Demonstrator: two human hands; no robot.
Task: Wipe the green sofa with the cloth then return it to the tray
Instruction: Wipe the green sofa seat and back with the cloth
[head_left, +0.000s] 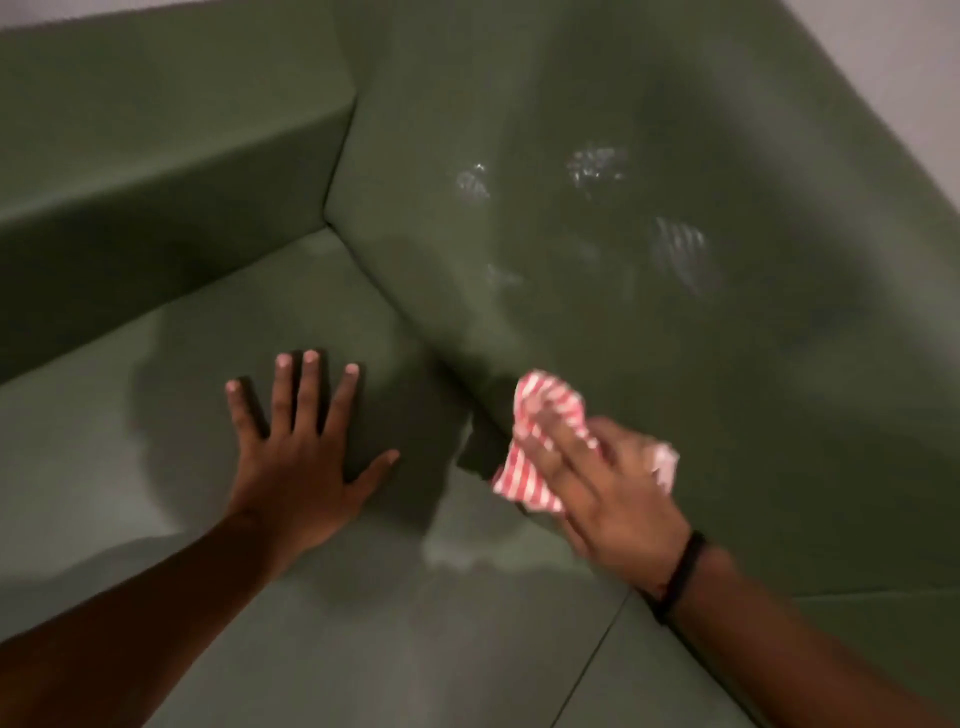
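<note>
Here, scene: a green sofa seen from above, its seat cushion, backrest and armrest meeting at an inner corner.
Landmark: the crease where the seat meets the backrest, running from upper left down to lower right.
Cloth: a red-and-white striped cloth, bunched, pressed to the lower backrest right at the crease; its long axis runs up and slightly right from the crease, striped ends showing above and below the fingers, a pale bit poking out on the far side of the hand.
Right hand: lies over the cloth and grips it, fingers pointing up-left toward the crease; motion-blurred; a dark band circles the wrist.
Left hand: flat on the seat cushion, left of the crease, fingers spread wide and pointing away from the person, holding nothing.
Backrest marks: whitish streaky patches well above the cloth.
Seat: darker damp-looking areas around the left hand and just beside the crease.
</note>
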